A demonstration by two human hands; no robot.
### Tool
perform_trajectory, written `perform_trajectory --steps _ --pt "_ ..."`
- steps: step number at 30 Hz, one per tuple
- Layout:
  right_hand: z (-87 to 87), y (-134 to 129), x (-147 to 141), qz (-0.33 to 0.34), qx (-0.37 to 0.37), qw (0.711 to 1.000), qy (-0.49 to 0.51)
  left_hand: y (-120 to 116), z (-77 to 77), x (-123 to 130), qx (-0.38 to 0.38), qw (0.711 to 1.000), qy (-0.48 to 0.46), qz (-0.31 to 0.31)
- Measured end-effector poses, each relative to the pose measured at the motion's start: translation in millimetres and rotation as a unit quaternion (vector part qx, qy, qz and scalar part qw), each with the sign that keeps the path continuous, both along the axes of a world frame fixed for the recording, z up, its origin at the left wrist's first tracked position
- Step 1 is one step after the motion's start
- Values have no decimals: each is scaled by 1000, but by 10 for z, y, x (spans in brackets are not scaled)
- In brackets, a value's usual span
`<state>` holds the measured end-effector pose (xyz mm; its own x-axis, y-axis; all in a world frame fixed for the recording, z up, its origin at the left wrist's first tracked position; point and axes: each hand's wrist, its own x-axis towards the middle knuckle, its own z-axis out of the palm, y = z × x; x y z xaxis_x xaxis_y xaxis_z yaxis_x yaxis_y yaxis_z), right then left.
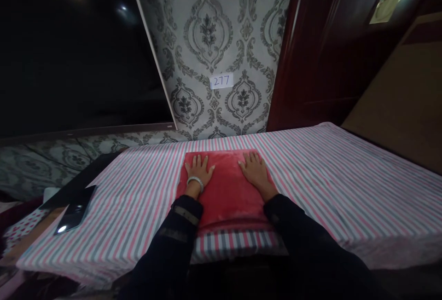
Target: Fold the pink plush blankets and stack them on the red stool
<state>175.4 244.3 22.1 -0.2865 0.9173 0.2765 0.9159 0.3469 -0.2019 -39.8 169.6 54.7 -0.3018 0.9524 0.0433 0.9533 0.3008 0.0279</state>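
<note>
A soft red folded cloth (pixel 228 189), plush in look, lies flat near the middle of the striped tablecloth (pixel 311 175). Its near edge shows a thick fold. My left hand (pixel 199 171) rests palm down on its upper left part, fingers spread, with a pale bangle (pixel 195 181) round the wrist. On the upper right part my right hand (pixel 254 169) also lies flat, fingers stretched out. Neither hand grips anything. Dark sleeves cover both forearms.
A black phone (pixel 76 210) lies at the table's left side. Behind the table are a large dark screen (pixel 79 56), patterned wallpaper with a paper label (pixel 221 80) reading 277, and a dark red wooden panel (pixel 311 60). A brown board (pixel 404 93) stands at the right.
</note>
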Motion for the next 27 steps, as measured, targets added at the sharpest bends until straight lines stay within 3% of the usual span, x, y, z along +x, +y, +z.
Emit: perform_trajectory --steps 4,10,13,16,19,21,24,27 --pt "-116 53 19 3 9 1000 0 55 -92 -33 -2 1000 9 0" --pt "-32 -5 3 -3 -9 1000 -7 66 -80 -17 7 1000 2 6" --pt "91 -38 -8 -9 -35 999 -12 71 8 -16 -12 1000 -11 9" --pt "294 -59 17 -8 -89 996 -15 30 200 -20 -32 999 -38 3" --pt "423 -151 121 33 -99 994 -19 -207 359 -21 -30 998 -52 -25" --pt "372 -275 227 75 -66 995 -26 -492 346 -14 -11 997 -38 -68" --pt "119 -496 377 109 -32 993 -40 -945 142 7 4 995 3 -98" --pt "-99 -635 444 112 -14 993 -42 -1186 -84 25 3 996 29 -84"
